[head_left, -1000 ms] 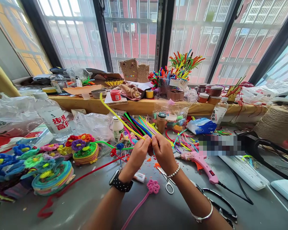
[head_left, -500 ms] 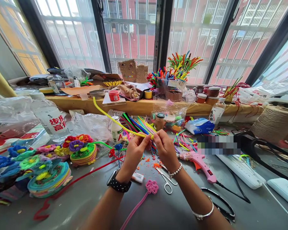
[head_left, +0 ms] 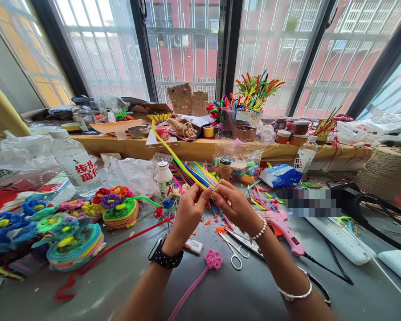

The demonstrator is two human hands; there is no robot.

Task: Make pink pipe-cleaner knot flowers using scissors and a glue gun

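Observation:
A long yellow pipe cleaner (head_left: 171,151) slants up and to the left from my fingers. My left hand (head_left: 191,209) pinches it near its lower end, thumb and fingers pressed together. Touching or almost touching it, my right hand (head_left: 235,205) is closed on the same end, whose tip the fingers hide. Behind both hands lies a bundle of colored pipe cleaners (head_left: 200,174). A pink flower (head_left: 213,260) with a fuzzy pink stem rests on the grey table (head_left: 237,294) below my hands, beside a pair of scissors (head_left: 234,249).
Finished flowers (head_left: 68,218) stand at the left near a large water bottle (head_left: 76,165). A small white bottle (head_left: 164,180) is behind my left hand. At the right are a pink glue gun (head_left: 285,229), a white power strip (head_left: 341,240) and a twine spool (head_left: 387,174).
The yellow pipe cleaner's free end has swung right and upward. My right hand's fingers have curled further over the held end, and its forearm has shifted right. The view has moved slightly.

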